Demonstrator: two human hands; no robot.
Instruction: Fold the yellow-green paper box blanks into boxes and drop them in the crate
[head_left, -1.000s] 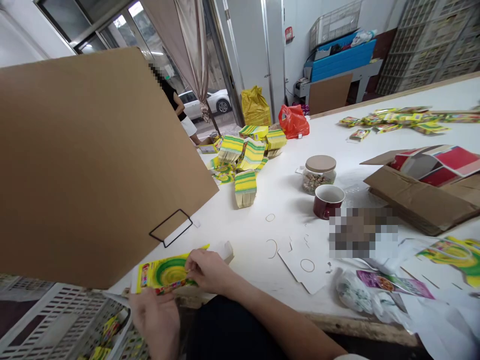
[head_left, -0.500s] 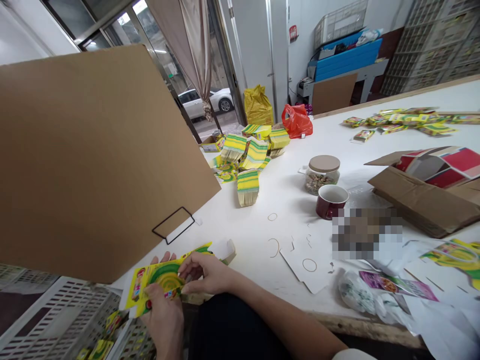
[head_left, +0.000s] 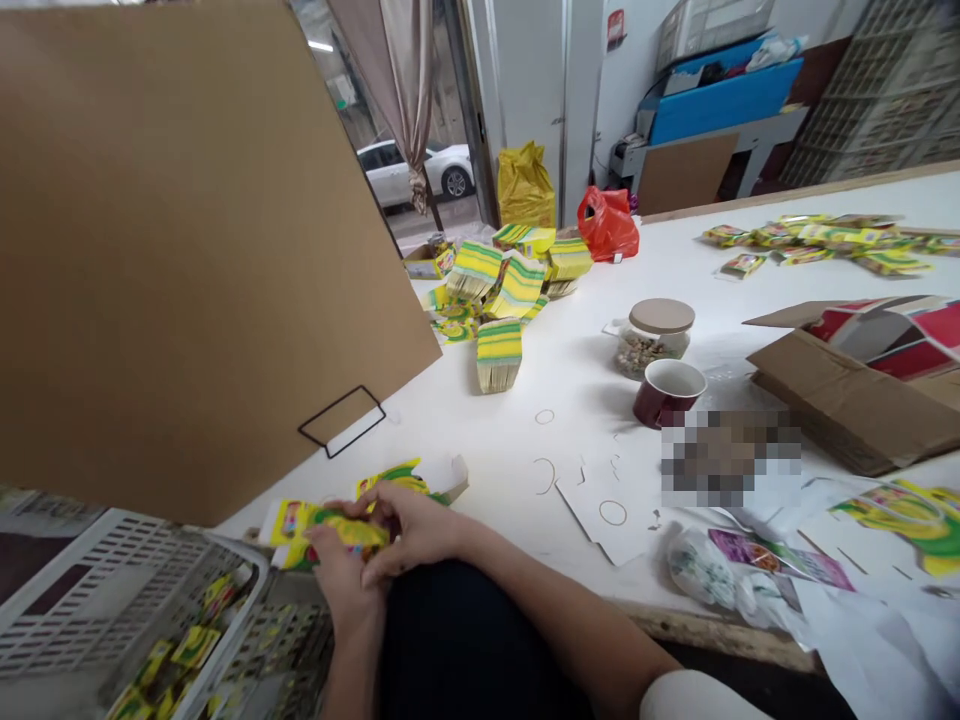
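Near the table's front edge, my left hand [head_left: 341, 565] grips a yellow-and-green printed carton [head_left: 296, 525], thumb on its upper face and fingers largely hidden behind it. The carton looks bent into a partly folded form, with a pale flap at its left end. My right hand [head_left: 412, 525] is closed at the carton's right end, fingers curled and thumb close to the left wrist; its fingertips are partly hidden. Just beyond the right hand lies another yellow-and-green carton piece [head_left: 394, 475] with a white flap.
Stacks of flat cartons [head_left: 499, 350] stand mid-table. A large cardboard sheet [head_left: 187, 250] rises at left, above a white crate [head_left: 127, 580] containing small packed boxes. A maroon mug [head_left: 664, 400], lidded jar [head_left: 656, 335], rubber bands [head_left: 613, 512] and open brown box [head_left: 862, 400] are at right.
The carton has gone from broad and flat to narrower and folded between my hands. My left hand has moved closer to my right. The whole view has shifted slightly.
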